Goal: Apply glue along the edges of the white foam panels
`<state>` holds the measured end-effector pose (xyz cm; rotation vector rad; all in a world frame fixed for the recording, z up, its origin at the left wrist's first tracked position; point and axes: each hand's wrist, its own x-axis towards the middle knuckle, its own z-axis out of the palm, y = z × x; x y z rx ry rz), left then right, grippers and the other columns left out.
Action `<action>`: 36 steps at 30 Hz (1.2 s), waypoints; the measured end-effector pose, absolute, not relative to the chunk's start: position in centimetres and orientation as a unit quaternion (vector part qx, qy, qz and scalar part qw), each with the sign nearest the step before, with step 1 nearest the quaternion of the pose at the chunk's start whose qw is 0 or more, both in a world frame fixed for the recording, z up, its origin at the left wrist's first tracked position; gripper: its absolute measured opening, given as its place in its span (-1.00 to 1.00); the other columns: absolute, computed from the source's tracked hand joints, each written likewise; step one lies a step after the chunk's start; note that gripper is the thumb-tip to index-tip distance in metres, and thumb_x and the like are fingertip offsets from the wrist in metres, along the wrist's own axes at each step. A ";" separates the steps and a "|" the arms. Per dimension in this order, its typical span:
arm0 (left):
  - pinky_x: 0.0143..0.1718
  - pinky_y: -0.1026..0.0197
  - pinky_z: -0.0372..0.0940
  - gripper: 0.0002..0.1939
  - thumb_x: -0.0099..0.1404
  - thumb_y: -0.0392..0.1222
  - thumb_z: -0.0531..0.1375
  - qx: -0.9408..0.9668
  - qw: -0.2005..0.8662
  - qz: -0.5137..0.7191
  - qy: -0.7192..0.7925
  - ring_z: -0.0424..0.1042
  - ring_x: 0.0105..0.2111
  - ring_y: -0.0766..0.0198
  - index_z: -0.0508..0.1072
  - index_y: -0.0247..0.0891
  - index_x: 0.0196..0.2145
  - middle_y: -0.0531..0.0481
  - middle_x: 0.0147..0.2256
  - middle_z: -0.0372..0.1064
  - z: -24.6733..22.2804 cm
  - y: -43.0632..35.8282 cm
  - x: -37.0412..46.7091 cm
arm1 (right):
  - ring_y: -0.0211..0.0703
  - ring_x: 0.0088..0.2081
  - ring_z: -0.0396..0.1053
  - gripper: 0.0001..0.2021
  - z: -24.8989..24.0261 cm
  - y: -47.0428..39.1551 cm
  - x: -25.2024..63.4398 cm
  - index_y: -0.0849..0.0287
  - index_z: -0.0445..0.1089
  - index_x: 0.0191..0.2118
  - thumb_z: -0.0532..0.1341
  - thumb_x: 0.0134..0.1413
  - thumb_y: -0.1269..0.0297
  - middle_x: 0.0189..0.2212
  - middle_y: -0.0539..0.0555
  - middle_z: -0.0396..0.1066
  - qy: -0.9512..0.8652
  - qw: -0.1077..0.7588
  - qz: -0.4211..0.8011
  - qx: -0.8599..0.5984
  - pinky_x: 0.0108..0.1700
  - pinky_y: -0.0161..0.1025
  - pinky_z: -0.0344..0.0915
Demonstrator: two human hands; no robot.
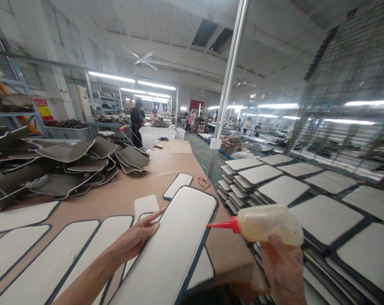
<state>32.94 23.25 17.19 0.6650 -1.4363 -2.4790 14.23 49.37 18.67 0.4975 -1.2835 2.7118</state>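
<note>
My left hand (137, 238) grips the left edge of a long white panel (175, 237) with a dark blue border and rounded corners. The panel is tilted up toward me above the table. My right hand (283, 264) is wrapped round a translucent squeeze bottle (269, 223) of yellowish liquid, held on its side. Its red nozzle (222, 225) points left, with the tip at the panel's right border. Whether liquid is coming out I cannot tell. More white panels (48, 267) with dark edges lie on the table to the left, and some lie beneath the held one.
A brown-covered table (169, 167) stretches ahead, with red-framed glasses (204, 182) near its right edge. Stiff grey-brown pieces (67, 169) are heaped at left. Stacks of white panels (283, 190) stand at right, beside a metal pole (230, 72). A person (137, 123) stands further back.
</note>
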 end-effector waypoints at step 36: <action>-0.38 0.29 0.41 -0.38 0.23 -0.37 0.15 0.244 0.134 -0.834 -0.476 0.48 -0.41 0.30 0.08 -0.28 0.21 -0.12 -0.26 0.50 18.6 22.8 31.5 | -0.08 -0.37 0.43 -0.32 17.8 49.6 16.1 0.11 0.34 0.00 0.45 -0.39 0.18 -0.40 0.07 0.48 -0.480 -0.041 0.866 0.132 -0.29 -0.23 0.39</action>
